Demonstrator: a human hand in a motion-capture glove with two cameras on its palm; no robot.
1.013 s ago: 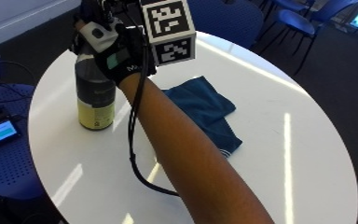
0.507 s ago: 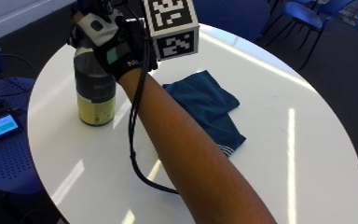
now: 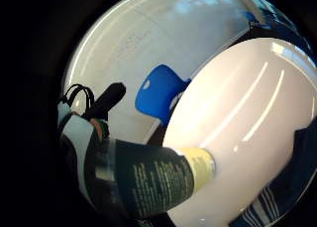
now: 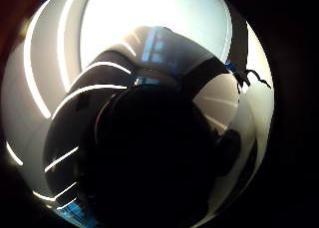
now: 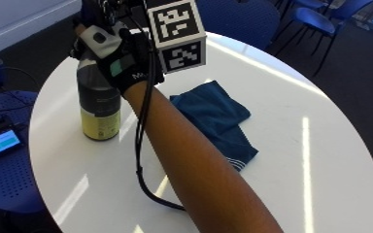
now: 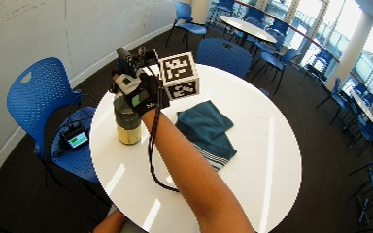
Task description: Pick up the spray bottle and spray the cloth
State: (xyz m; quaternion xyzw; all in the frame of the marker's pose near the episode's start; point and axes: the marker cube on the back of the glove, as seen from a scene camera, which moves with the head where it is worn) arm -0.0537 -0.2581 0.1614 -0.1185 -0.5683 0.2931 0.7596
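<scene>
Hands around upright spray bottle, cloth beside.

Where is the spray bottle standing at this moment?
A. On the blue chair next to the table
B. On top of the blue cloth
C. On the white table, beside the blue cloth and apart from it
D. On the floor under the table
C: in the outside view the spray bottle stands upright on the white table, with bare tabletop between it and the blue cloth; the gloved right hand is at its top.
</scene>
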